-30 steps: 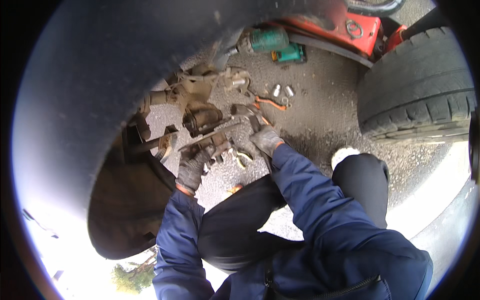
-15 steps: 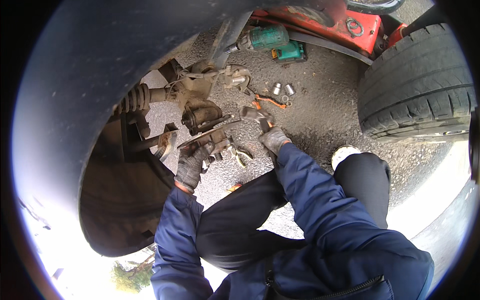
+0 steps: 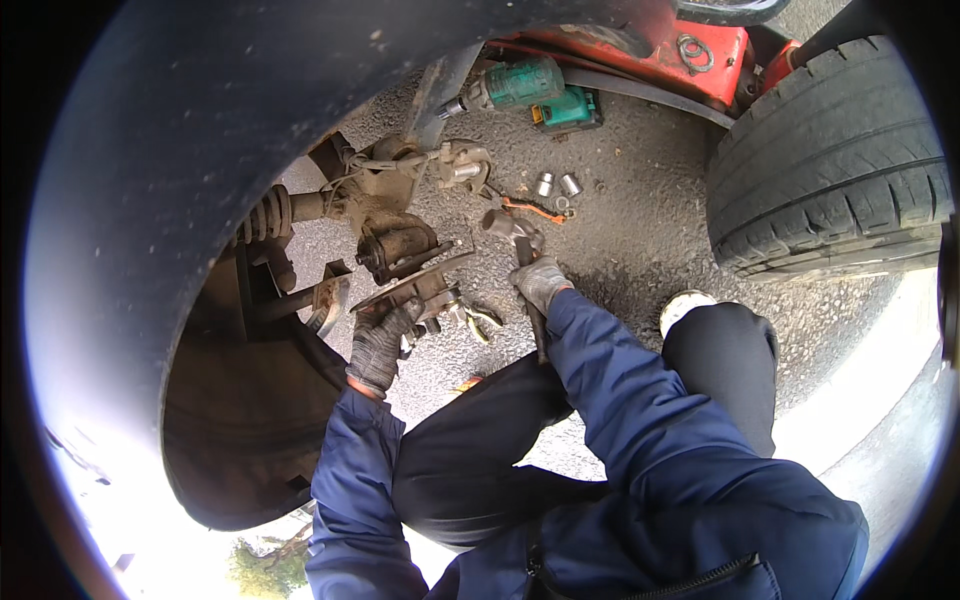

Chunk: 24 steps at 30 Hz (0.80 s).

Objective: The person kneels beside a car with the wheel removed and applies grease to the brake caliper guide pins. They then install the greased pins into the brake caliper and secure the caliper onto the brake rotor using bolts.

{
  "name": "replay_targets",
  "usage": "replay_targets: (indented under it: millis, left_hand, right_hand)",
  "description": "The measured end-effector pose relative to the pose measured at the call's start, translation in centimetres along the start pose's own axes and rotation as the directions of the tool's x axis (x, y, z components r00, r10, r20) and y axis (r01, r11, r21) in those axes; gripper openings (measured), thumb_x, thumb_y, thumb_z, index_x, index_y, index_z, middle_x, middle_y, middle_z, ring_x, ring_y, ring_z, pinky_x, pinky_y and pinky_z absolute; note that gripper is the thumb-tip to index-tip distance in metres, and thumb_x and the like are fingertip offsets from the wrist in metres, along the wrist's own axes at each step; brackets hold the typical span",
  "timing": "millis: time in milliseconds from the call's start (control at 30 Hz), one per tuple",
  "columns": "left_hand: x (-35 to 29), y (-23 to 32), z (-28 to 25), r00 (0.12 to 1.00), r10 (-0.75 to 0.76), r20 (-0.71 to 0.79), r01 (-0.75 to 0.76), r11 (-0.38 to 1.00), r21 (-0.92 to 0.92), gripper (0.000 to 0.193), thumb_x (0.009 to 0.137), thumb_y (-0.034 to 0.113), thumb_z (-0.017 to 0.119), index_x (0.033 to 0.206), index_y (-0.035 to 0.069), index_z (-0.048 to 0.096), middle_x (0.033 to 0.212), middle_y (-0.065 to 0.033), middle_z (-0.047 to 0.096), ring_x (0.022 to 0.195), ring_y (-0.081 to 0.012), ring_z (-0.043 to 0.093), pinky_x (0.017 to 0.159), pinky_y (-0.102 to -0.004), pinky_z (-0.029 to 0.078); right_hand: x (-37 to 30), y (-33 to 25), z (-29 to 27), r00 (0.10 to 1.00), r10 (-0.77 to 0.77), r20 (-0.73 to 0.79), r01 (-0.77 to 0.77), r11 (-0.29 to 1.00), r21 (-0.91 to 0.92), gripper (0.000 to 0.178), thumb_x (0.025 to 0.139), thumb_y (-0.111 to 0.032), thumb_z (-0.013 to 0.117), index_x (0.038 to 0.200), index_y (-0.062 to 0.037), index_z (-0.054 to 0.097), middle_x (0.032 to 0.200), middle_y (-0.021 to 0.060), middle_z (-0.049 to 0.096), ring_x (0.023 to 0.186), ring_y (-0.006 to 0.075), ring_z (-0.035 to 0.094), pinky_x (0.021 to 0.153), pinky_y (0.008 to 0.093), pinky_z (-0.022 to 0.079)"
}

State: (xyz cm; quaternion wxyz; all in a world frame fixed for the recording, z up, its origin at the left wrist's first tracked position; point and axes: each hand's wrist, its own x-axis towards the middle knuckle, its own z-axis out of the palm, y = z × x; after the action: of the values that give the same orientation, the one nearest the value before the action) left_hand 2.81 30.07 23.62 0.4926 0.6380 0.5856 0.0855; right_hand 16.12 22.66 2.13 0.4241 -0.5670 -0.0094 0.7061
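Observation:
My left hand (image 3: pixel 378 350), in a grey knit glove, is closed round the near edge of a rusty wheel hub (image 3: pixel 425 288) with a flat flange and studs. The hub is tilted, just below the dirty axle end (image 3: pixel 395 245) in the wheel arch. My gloved right hand (image 3: pixel 541 284) grips a hammer (image 3: pixel 514 228) by its dark handle, close under the head. The hammer head is up and to the right of the hub, apart from it. Pliers (image 3: pixel 482 320) lie on the asphalt between my hands.
Beyond the hammer lie an orange-handled tool (image 3: pixel 535 209) and two sockets (image 3: pixel 545 184). A green cordless impact wrench (image 3: pixel 520 84) is farther back. A brake caliper (image 3: pixel 463 165) is by the axle. A red jack (image 3: pixel 660 60) and a tyre (image 3: pixel 830 170) stand at right; the dark fender (image 3: pixel 240 110) arches at left.
The hammer head, blurred before, is now sharp and has turned, with more of its handle showing below my right hand. My left hand keeps the hub. The whole view has shifted slightly.

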Motion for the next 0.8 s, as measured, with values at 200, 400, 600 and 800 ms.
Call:
replay_targets:
  millis: [200,400,600,800]
  left_hand:
    - [-0.2,0.3,0.0,0.996,-0.091,-0.023,0.093,0.992,0.084,0.029,0.081,0.027,0.075,0.101,0.012,0.061,0.077,0.002,0.06,0.057,-0.0083,0.055,0.04,-0.0214,0.036]
    - [-0.2,0.4,0.4,0.997,-0.063,-0.035,0.064,0.998,0.021,0.032,0.079,0.026,0.076,0.106,0.015,0.062,0.088,0.0031,0.065,0.06,-0.0073,0.058,0.039,-0.0221,0.037]
    - [0.4,-0.6,-0.6,0.999,-0.045,0.002,0.045,0.997,-0.056,0.037,0.08,0.025,0.076,0.111,0.013,0.061,0.087,0.0008,0.065,0.062,-0.0091,0.059,0.042,-0.0226,0.04]
    - [-0.5,1.2,0.3,0.984,-0.169,-0.051,0.175,0.973,0.148,0.028,0.08,0.026,0.076,0.1,0.011,0.064,0.081,0.0025,0.063,0.058,-0.0073,0.055,0.041,-0.0227,0.036]
  right_hand:
    - [-0.9,-1.1,1.7,0.942,-0.304,0.145,0.337,0.864,-0.375,0.039,0.075,-0.021,0.067,0.101,0.0068,0.064,0.088,0.0249,0.067,0.086,0.0346,0.067,0.078,0.0385,0.052]
    - [1.4,1.3,-1.3,0.992,-0.122,0.027,0.125,0.982,-0.144,0.035,0.075,-0.017,0.068,0.098,0.0087,0.061,0.077,0.0183,0.065,0.071,0.0251,0.066,0.064,0.042,0.053]
    - [0.6,0.5,1.3,0.821,-0.41,0.396,0.553,0.402,-0.73,0.032,0.076,-0.02,0.07,0.094,0.0068,0.065,0.082,0.0179,0.068,0.074,0.0263,0.066,0.069,0.0416,0.053]
    - [1.3,0.8,1.2,0.954,-0.257,0.152,0.277,0.952,-0.133,0.037,0.075,-0.018,0.072,0.099,0.0076,0.061,0.073,0.0154,0.063,0.055,0.0231,0.062,0.048,0.0369,0.049]
